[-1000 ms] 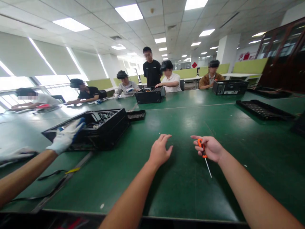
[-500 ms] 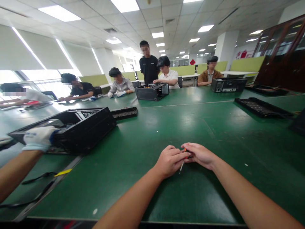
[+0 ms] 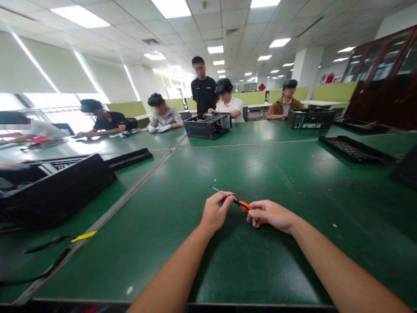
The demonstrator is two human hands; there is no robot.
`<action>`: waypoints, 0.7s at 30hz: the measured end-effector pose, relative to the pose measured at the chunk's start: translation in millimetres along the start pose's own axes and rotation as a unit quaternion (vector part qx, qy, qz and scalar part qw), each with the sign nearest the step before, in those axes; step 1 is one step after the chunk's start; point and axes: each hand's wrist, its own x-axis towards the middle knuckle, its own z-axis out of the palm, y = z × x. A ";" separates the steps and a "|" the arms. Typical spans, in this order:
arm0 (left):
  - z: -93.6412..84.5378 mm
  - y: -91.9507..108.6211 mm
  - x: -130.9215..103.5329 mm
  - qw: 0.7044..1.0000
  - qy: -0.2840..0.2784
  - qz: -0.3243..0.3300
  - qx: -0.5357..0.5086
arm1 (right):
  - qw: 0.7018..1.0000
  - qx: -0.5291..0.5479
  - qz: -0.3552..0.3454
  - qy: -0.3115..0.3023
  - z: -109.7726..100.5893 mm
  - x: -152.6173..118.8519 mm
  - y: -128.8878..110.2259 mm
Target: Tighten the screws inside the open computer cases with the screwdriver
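Observation:
An orange and black screwdriver point(image 3: 243, 205) is held between both hands above the green table point(image 3: 260, 256). My left hand point(image 3: 217, 210) pinches it where the handle meets the thin metal shaft, whose tip points up and to the left. The rear end of the handle is between the thumb and fingers of my right hand point(image 3: 267, 214). Both hands are bare and close together, with a short stretch of handle showing between them.
A black computer case point(image 3: 65, 191) lies at the left, near a black panel point(image 3: 130, 159). Further cases stand at the far side point(image 3: 208, 126) and far right point(image 3: 311, 118). Yellow tape point(image 3: 84, 236) and black cables lie at left. Several people are around the table.
The screwdriver has turned from pointing down to pointing up-left, and my hands have moved slightly apart. The left computer case has shifted left; the gloved hand in it is gone from view.

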 end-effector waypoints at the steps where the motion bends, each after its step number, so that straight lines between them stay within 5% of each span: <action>1: 0.0 1.0 -0.1 1.000 -0.002 -0.004 -0.003 | 1.000 -0.005 0.000 -0.001 -0.1 -0.1 -0.1; 21: -0.9 3.9 0.4 1.000 -0.021 -0.009 -0.010 | 0.999 -0.035 0.001 -0.004 -0.5 -1.2 -2.9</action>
